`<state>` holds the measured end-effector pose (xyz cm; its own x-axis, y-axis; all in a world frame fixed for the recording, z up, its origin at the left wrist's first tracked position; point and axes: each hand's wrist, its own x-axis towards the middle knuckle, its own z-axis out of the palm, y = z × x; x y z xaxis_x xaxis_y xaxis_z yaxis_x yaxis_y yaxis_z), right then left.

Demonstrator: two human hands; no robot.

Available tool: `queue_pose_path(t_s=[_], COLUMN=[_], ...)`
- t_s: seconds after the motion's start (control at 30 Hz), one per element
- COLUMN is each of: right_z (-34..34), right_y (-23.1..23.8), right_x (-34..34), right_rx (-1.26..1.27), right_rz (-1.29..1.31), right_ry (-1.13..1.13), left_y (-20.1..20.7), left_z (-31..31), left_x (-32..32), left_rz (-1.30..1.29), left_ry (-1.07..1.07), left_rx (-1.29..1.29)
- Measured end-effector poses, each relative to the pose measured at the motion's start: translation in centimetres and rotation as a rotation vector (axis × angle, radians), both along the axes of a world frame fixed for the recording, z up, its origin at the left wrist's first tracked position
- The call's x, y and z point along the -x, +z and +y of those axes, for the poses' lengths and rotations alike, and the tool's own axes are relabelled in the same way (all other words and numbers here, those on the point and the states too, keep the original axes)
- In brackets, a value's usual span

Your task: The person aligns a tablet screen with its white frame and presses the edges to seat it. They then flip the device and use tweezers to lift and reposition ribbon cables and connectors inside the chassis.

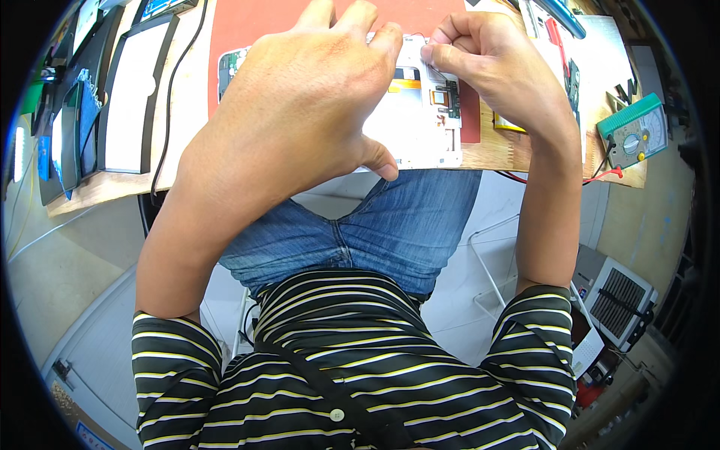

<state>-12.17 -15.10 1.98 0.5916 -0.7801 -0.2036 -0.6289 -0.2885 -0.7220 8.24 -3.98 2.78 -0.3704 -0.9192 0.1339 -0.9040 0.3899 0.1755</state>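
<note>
Left hand: the left hand (pixel 322 90) arches over the device with its fingers parted and reaching to the far side, thumb stretched to the near edge; its palm side is hidden, so I cannot tell how firmly it grips.
Right hand: the right hand (pixel 487 52) is bent at the wrist, thumb and forefinger tips brought together over the right part of the device; whether something thin sits between them is too small to tell.
Opened device: a flat, white-framed opened device (pixel 417 139) lies beneath both hands at the table's near edge, its middle and left largely covered by the left hand.
Device insides: a green board (pixel 229 67) shows at the far left corner, an orange strip (pixel 406 85) near the middle, and a small dark board (pixel 453 99) along the right side.
Mat: a red-brown mat (pixel 247 26) spreads under the device on the wooden table (pixel 191 97).
Left side: a black cable (pixel 166 105) runs from far to near, beside a white panel (pixel 137 97).
Right side: a green-cased meter (pixel 634 131) rests near the table's right edge; a yellow-edged item (pixel 508 124) lies partly under the right wrist.
Person: striped shirt (pixel 337 330), blue jeans (pixel 420 217).
</note>
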Motion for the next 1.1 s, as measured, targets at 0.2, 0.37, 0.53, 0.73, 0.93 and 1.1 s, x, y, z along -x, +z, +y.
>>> queue_pose_path(t_s=[0.2,0.37,0.53,0.73,0.93,1.1], right_z=[0.3,0.1,0.4,0.7,0.7,0.6], right_y=[2.1,1.4,2.7,3.4,2.3,0.8], right_x=[0.1,-0.4,-0.6,-1.5,0.0,1.1], right_rx=[-0.244,0.029,0.234,0.163,-0.111,-0.041], right_rz=[-0.058,-0.029,0.316,0.272,0.172,0.025], right_ry=[-0.159,-0.016,-0.022,-0.015,-0.079,0.046], left_y=[0.6,0.8,0.8,-1.2,-0.9,-1.4], left_z=[-0.1,0.1,0.6,-0.1,0.8,-1.2], left_x=[-0.6,-0.1,0.0,-0.2,-1.4,-0.7], left_rz=[-0.033,-0.044,-0.066,-0.044,-0.042,0.044], left_ry=[-0.095,-0.102,-0.063,-0.093,-0.117,-0.184], left_rx=[0.031,0.127,0.082,0.306,0.103,0.370])
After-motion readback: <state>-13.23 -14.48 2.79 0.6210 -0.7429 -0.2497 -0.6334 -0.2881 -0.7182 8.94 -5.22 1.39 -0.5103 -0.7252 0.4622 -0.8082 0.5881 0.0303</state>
